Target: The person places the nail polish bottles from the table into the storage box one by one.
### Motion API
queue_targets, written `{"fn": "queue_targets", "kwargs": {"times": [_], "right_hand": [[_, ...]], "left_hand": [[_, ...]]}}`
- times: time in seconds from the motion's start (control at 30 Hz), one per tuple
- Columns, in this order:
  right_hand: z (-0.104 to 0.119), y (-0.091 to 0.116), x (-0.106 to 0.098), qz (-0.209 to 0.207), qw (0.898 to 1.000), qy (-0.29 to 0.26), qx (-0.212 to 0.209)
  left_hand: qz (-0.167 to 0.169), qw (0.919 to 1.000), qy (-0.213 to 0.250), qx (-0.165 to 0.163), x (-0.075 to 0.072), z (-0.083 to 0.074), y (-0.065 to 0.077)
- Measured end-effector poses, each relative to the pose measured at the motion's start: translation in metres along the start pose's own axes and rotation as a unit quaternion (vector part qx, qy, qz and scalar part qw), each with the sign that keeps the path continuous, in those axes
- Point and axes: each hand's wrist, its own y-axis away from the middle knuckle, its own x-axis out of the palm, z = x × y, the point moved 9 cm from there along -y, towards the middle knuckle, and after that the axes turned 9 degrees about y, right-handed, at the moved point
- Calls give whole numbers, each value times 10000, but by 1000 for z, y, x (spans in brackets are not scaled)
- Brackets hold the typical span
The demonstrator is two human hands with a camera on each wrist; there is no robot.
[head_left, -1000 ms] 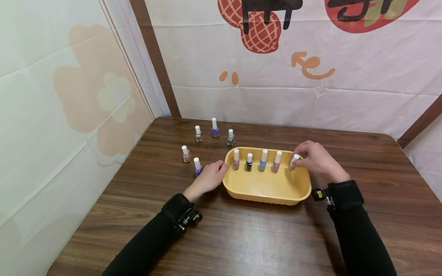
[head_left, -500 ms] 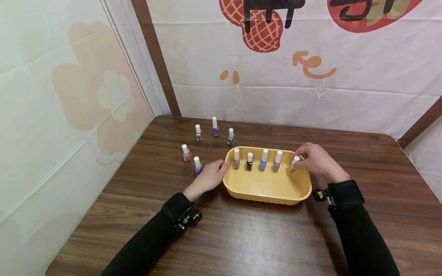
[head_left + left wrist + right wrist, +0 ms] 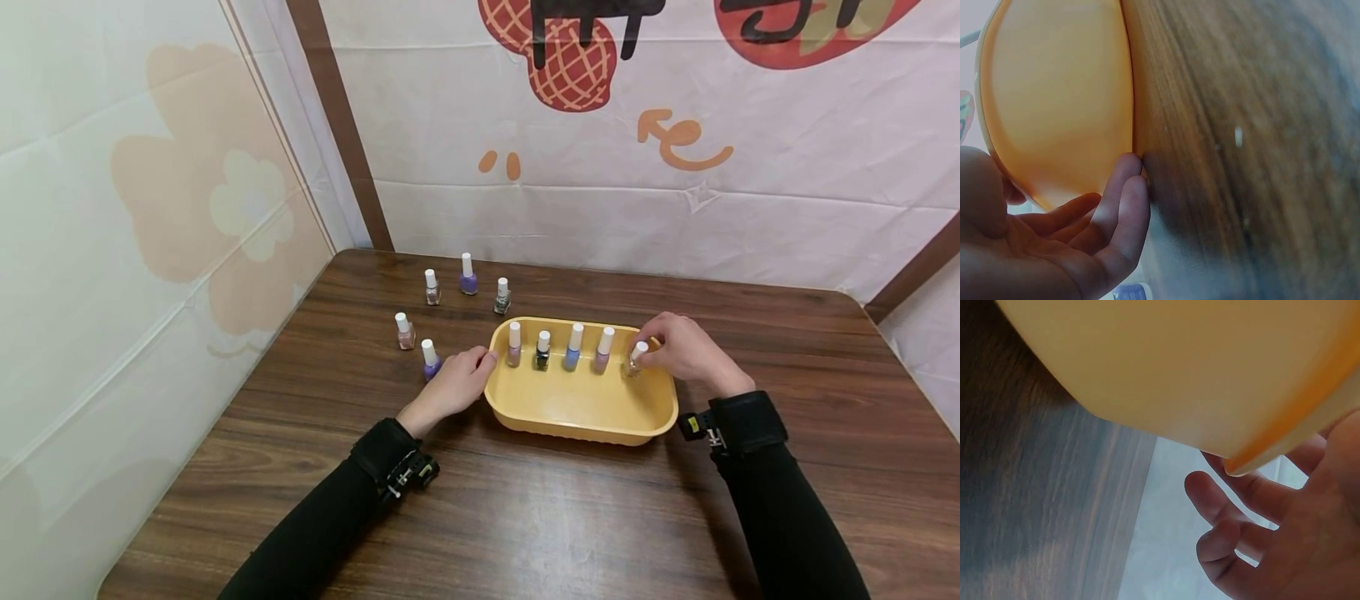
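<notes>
A yellow plastic tray [image 3: 581, 427] stands on the table with a row of nail polish bottles along its far side. My left hand [image 3: 456, 385] holds the tray's left end, thumb at the rim and fingers against the outer wall in the left wrist view. Over the tray's right end, my right hand [image 3: 686, 354] pinches a white-capped nail polish bottle [image 3: 636, 360], which leans slightly. Beside it stand a mauve bottle [image 3: 603, 350], a blue bottle [image 3: 573, 348], a dark bottle [image 3: 542, 352] and a pale pink bottle [image 3: 513, 345]. The right wrist view hides the pinched bottle behind the tray wall.
Left of and behind the tray stand more polish bottles on the wooden table [image 3: 525, 517]: a purple one [image 3: 431, 360] near my left hand, a pinkish one [image 3: 405, 332], a brownish one [image 3: 432, 287], another purple one [image 3: 468, 275] and a dark glittery one [image 3: 502, 297].
The bottle in my right hand has shifted and tilted slightly within the tray's right end. My left hand stays on the tray. The head view has moved a little.
</notes>
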Motion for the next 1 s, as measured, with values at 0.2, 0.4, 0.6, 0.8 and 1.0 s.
{"fn": "queue_targets", "kwargs": {"times": [0.2, 0.4, 0.6, 0.8, 1.0], "right_hand": [[1, 0, 3, 46, 10000, 41, 3], [3, -1, 3, -5, 9999, 105, -92], [3, -2, 5, 13, 9999, 107, -113], [0, -3, 8, 110, 9999, 50, -13], [0, -2, 8, 84, 10000, 21, -36]], "left_hand": [[21, 10000, 31, -19, 0, 0, 0], [19, 10000, 59, -54, 0, 0, 0], [33, 9999, 74, -60, 1, 3, -2], [18, 10000, 31, -6, 0, 2, -2], [-30, 10000, -45, 81, 0, 0, -2]]}}
